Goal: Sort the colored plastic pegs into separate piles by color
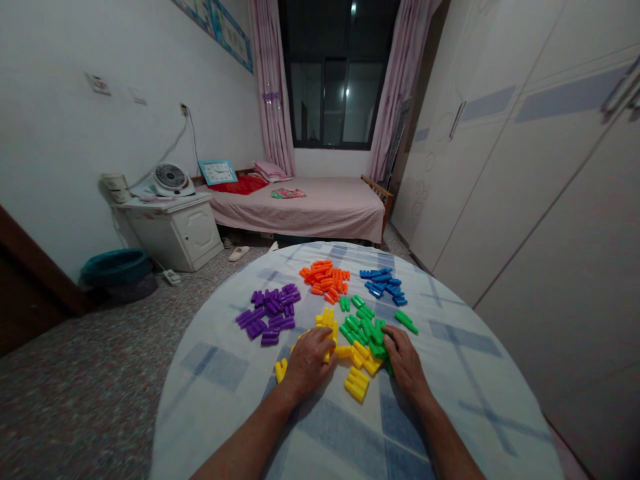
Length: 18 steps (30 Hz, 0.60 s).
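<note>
My left hand [311,360] lies over the yellow plastic blocks [327,320], its fingers bent round some of them. The pieces under that palm are hidden. At the right edge of the green plastic blocks [355,328], my right hand [404,357] has its fingers curled against a green piece; its fingertips are partly covered. More yellow pieces lie between the hands, some touching the green ones, and a yellow block [357,385] sits nearer me. Beyond are purple blocks [270,310] on the left, orange blocks [326,279] in the middle and blue blocks [384,283] on the right.
A checked cloth covers the round table [210,427]. Behind it stands a bed [330,207] below a window. White wardrobes [525,167] line the right side. On the left are a cabinet [193,230] with a fan [171,179] and a bin [117,270].
</note>
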Motion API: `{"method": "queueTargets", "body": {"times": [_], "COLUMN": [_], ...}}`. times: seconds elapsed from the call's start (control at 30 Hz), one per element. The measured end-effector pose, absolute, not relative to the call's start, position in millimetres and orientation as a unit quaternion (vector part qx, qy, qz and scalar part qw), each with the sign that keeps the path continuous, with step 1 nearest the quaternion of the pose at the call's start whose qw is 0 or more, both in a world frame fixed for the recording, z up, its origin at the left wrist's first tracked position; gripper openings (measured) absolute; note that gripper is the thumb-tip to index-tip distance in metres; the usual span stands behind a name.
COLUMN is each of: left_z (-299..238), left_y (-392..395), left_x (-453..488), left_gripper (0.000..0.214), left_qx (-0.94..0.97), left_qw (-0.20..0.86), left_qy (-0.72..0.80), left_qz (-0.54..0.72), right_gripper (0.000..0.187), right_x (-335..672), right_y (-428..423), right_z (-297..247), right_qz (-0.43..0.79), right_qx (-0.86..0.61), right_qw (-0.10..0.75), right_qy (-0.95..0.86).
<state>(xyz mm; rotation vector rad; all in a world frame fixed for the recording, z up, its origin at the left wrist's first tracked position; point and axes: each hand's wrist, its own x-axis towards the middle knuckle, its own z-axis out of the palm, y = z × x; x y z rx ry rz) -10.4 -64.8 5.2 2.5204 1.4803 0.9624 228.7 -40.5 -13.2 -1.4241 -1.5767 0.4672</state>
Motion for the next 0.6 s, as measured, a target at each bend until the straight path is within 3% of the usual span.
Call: {"method": "queueTargets", "body": {"times": [0.6], "left_z": [0.3], "left_y": [-62.7], "left_x": [-10.6], "left_gripper": [0.011], "left_qx": [0.817], "left_qw": [0.012], "left_qy": [0.48], "left_qz": [0.319], "right_gripper": [0.037], "right_x": [228.6], "right_y": [-40.1], "right_z": [-12.4], "right_qz": [0.183], "right_qx": [-0.577], "right_qw": [0.468], "right_qy": [-0.644]}}
